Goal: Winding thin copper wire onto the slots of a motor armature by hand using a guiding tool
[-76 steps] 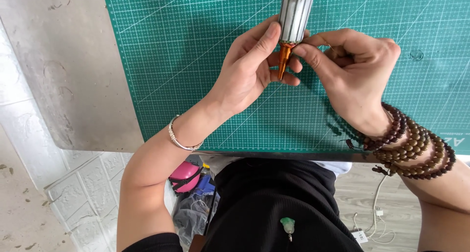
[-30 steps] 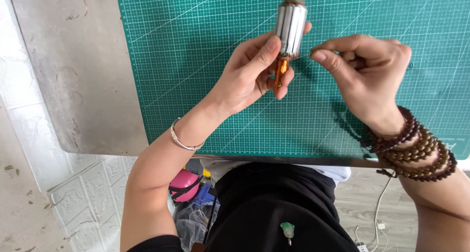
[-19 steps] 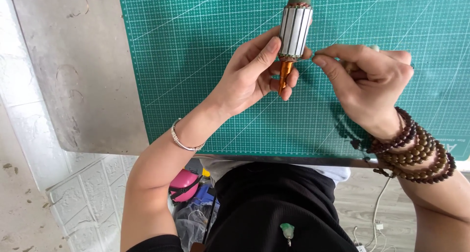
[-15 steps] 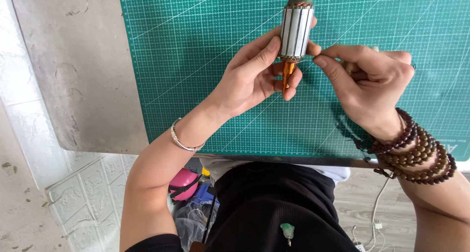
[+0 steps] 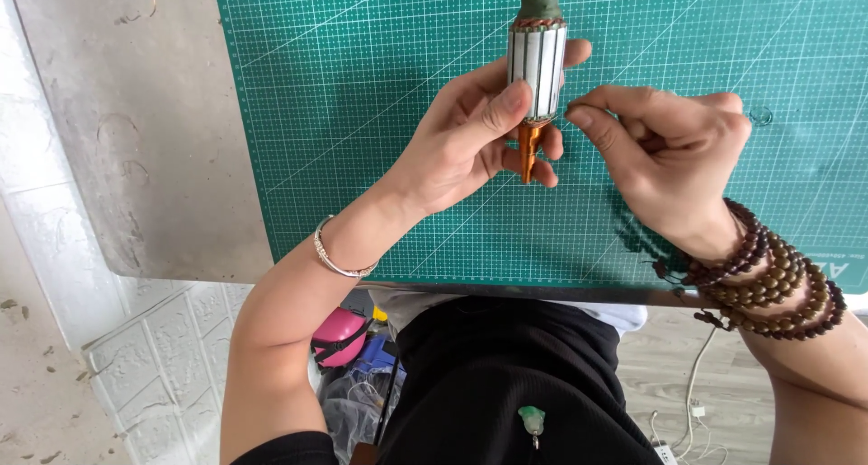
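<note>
My left hand (image 5: pixel 470 144) clamps its grip on the motor core (image 5: pixel 537 58), upright above the green mat (image 5: pixel 362 112) near the desk's (image 5: pixel 154 158) front edge. My right hand (image 5: pixel 674 153) pinches thumb and forefinger together just beside it.

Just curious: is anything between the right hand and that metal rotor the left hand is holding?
Nothing visible. The right hand has its pinched fingertips right beside the rotor, which the left hand holds above the green mat.

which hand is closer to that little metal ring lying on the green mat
Right. The right hand has its knuckles just beside the metal ring on the green mat; the left hand is farther away, holding the motor rotor.
</note>
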